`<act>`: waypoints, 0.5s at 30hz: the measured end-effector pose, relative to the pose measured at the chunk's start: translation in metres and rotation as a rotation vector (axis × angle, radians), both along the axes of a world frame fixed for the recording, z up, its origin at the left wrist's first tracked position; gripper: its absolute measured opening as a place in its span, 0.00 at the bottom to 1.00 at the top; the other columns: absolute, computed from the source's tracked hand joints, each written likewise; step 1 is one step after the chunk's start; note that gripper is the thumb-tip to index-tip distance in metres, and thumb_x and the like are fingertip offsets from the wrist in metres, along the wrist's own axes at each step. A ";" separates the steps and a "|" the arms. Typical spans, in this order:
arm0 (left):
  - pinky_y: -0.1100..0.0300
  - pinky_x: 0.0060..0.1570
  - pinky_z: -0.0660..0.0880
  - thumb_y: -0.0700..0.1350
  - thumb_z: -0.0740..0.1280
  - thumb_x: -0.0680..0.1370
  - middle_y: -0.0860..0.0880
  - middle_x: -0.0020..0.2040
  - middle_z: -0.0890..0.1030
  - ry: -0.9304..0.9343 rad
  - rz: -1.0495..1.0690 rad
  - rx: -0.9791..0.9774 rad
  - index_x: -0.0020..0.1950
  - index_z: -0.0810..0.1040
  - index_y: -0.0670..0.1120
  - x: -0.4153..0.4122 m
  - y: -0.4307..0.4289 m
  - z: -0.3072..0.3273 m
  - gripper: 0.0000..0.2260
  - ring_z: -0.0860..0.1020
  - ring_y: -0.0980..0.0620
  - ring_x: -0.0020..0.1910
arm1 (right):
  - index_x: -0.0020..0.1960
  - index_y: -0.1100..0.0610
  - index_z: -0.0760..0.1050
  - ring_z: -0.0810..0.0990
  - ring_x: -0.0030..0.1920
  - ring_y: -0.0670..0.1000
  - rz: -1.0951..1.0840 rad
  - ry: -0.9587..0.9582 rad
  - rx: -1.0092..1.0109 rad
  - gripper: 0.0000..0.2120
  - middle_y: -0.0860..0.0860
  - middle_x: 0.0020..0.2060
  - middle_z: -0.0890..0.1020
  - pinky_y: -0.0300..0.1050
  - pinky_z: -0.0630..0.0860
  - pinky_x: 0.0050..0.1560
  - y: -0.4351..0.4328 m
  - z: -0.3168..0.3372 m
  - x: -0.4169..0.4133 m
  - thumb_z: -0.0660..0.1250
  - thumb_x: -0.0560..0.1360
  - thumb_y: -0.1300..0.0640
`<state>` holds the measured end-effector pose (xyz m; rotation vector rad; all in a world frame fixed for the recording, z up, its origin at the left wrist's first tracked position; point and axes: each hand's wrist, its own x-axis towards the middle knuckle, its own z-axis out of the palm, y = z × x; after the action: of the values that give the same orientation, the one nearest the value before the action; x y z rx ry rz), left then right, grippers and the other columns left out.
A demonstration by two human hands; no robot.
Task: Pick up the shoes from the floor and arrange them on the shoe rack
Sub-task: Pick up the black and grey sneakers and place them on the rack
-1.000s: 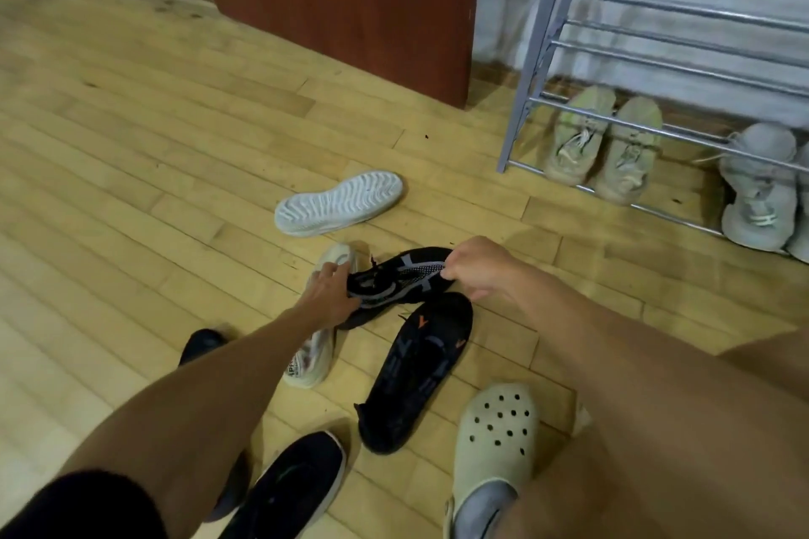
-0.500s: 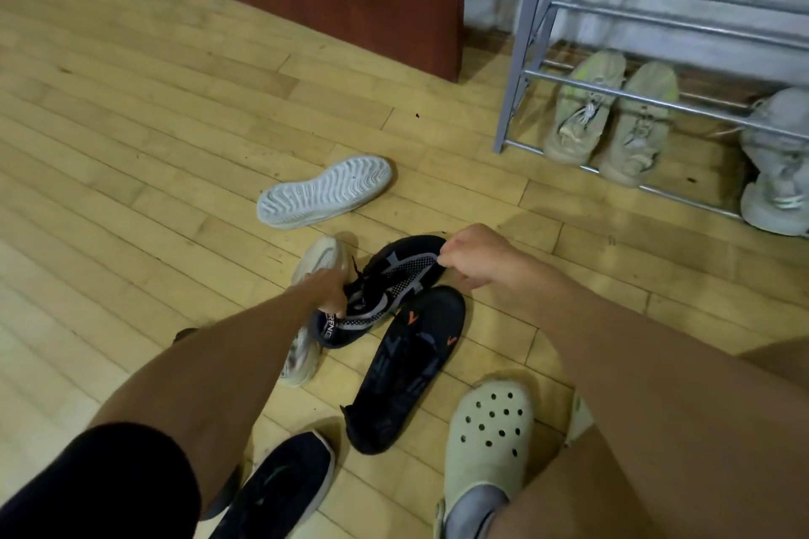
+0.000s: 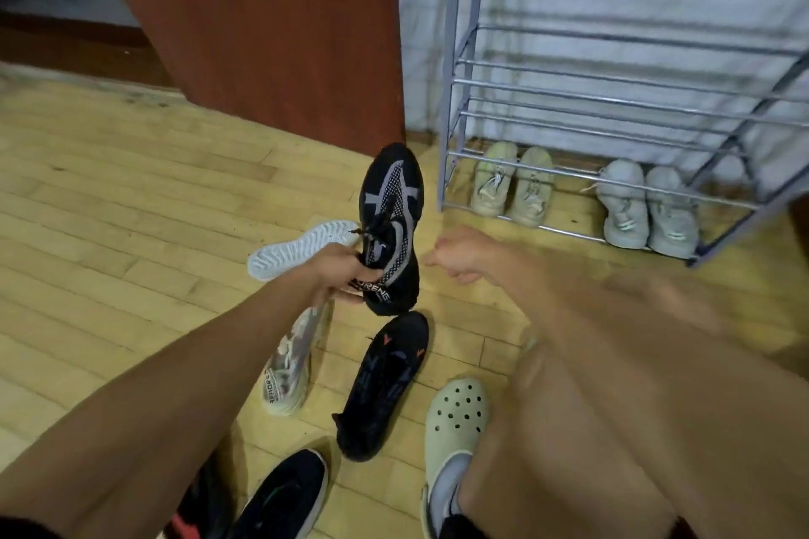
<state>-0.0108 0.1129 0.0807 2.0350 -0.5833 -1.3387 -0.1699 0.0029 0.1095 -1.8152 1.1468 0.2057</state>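
Observation:
My left hand (image 3: pixel 339 271) grips a black sneaker with grey mesh stripes (image 3: pixel 391 228) by its heel collar and holds it above the floor, toe pointing away toward the rack. My right hand (image 3: pixel 459 256) hovers just right of that shoe, blurred, fingers curled, holding nothing. Below lie a black sneaker with orange marks (image 3: pixel 383 381), a pale patterned sneaker (image 3: pixel 291 363) and a white shoe turned sole-up (image 3: pixel 302 247). The grey metal shoe rack (image 3: pixel 455 101) stands at the right. Its lowest level holds a beige pair (image 3: pixel 510 184) and a light grey pair (image 3: pixel 645 206).
A reddish-brown wooden cabinet (image 3: pixel 280 26) stands left of the rack on the wooden floor. My foot wears a pale green clog (image 3: pixel 453 420) at the bottom. Another black shoe with a white sole (image 3: pixel 284 495) lies near the bottom edge.
My left hand has lifted the striped black sneaker off the floor and turned it toe-forward. My right hand let go of it and drew right. The view tilted up toward the rack.

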 end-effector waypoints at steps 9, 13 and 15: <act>0.57 0.40 0.80 0.35 0.71 0.70 0.44 0.48 0.85 -0.099 -0.148 -0.298 0.54 0.81 0.38 -0.083 -0.054 0.144 0.13 0.82 0.48 0.44 | 0.60 0.66 0.74 0.78 0.43 0.54 -0.169 -0.320 -0.165 0.15 0.56 0.41 0.77 0.47 0.79 0.42 -0.020 0.120 -0.091 0.68 0.75 0.63; 0.61 0.38 0.79 0.35 0.73 0.70 0.46 0.49 0.86 -0.095 -0.233 -0.386 0.54 0.83 0.42 -0.136 -0.086 0.189 0.13 0.83 0.49 0.47 | 0.63 0.60 0.73 0.82 0.53 0.54 -0.296 -0.490 -0.150 0.17 0.57 0.53 0.82 0.50 0.82 0.52 -0.044 0.154 -0.158 0.68 0.74 0.65; 0.61 0.40 0.78 0.37 0.74 0.70 0.47 0.49 0.86 -0.076 -0.261 -0.428 0.55 0.83 0.43 -0.170 -0.101 0.198 0.14 0.83 0.49 0.48 | 0.62 0.61 0.73 0.83 0.49 0.53 -0.326 -0.537 -0.155 0.16 0.58 0.52 0.83 0.49 0.82 0.50 -0.051 0.164 -0.197 0.67 0.75 0.66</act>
<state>-0.1806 0.0118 0.2789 1.7036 -1.0996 -1.1576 -0.3666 -0.0481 0.2735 -1.6391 1.0623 -0.5436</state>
